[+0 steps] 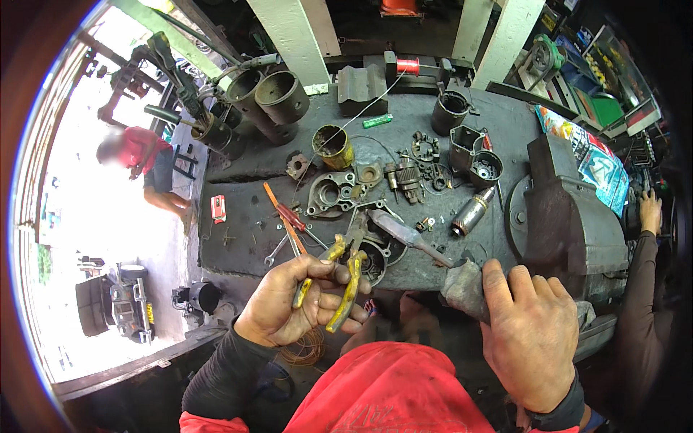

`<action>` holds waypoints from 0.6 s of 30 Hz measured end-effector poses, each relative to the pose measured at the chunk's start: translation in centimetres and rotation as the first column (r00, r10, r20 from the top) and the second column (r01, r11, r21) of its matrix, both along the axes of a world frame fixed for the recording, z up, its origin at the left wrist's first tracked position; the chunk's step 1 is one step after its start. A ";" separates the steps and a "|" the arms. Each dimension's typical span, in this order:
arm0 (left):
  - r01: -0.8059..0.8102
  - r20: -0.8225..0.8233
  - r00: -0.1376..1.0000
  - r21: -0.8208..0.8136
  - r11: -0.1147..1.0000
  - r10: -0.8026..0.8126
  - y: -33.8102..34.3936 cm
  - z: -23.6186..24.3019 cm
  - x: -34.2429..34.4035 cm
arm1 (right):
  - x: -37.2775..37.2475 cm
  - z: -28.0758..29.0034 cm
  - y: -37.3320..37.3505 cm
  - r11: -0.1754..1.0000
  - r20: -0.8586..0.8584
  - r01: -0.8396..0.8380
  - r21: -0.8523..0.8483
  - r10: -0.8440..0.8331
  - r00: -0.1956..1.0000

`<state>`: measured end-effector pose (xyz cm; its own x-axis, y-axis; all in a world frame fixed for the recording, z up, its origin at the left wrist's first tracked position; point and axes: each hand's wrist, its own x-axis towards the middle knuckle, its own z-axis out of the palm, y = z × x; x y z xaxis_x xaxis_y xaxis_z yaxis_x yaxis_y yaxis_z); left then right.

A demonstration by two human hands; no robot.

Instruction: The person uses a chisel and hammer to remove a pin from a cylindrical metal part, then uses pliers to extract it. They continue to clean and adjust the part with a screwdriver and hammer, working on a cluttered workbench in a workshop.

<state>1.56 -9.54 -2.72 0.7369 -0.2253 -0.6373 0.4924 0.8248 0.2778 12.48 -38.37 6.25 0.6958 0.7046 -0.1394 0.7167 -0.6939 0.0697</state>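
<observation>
My left hand [296, 299] is closed around yellow-handled pliers [349, 292]. Their jaws point away from me, over a metal housing [390, 249] at the bench's near edge. In my right hand [533, 328] is a metal tool with a flat, tapered grey head [395, 229] and a thin shank. Cloth wraps its handle [464, 287], and my fingers close round that end. The tool's tip lies close beside the plier jaws; whether they touch I cannot tell. Just beyond sits another cast housing [336, 191] with round openings.
Left of the pliers lie a red-handled screwdriver [290, 216] and a wrench [276, 249]. A yellow can [333, 148], gears [408, 180], a cylindrical armature [473, 213] and a red wire spool [408, 67] are farther back. A large grey machine [570, 216] stands right. Other people are at both sides.
</observation>
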 end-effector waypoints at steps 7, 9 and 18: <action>-0.099 -0.016 0.995 -0.068 0.993 0.098 -0.6 -0.7 0.6 | 0.5 0.3 0.2 1.000 -0.036 0.013 0.021 -0.012 0.999; -0.120 -0.011 0.993 -0.100 0.988 0.120 -0.7 -0.8 0.6 | 0.6 0.5 0.3 0.999 -0.037 0.007 0.035 -0.005 0.999; -0.231 -0.011 0.971 -0.271 0.934 0.237 -1.6 -1.5 0.1 | 1.1 0.6 0.2 1.000 -0.074 0.015 0.025 -0.013 0.997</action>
<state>1.66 -11.12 -4.25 0.8021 -0.2049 -0.5609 0.2726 0.9614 0.0386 13.54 -38.17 6.84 0.6941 0.6989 -0.1728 0.7094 -0.7048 -0.0007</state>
